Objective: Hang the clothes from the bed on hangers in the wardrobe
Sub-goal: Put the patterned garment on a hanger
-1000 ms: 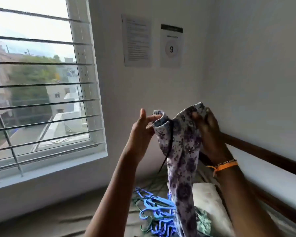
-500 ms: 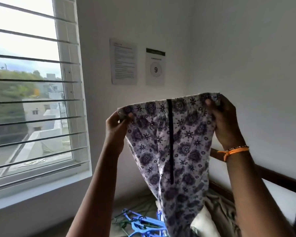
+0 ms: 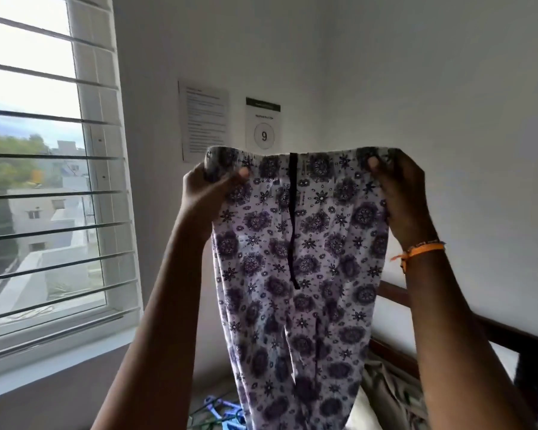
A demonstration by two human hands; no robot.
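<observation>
White pyjama trousers with a purple flower print [image 3: 305,274] hang spread out in front of me, a black drawstring down the middle of the waistband. My left hand [image 3: 208,197] pinches the waistband's left end. At the right end, my right hand [image 3: 401,193], with an orange band at the wrist, grips it. The legs hang down over the bed. Blue hangers [image 3: 221,414] peek out below the fabric on the bed. The wardrobe is out of view.
A barred window [image 3: 53,193] fills the left side. Two paper notices [image 3: 230,122] hang on the wall behind the trousers. The bed's dark wooden headboard rail [image 3: 510,339] runs along the right wall, with crumpled cloth [image 3: 389,389] beneath it.
My hands have moved apart and upward, pulling the bunched trousers out flat by the waistband. My view has tilted upward, so less of the bed shows.
</observation>
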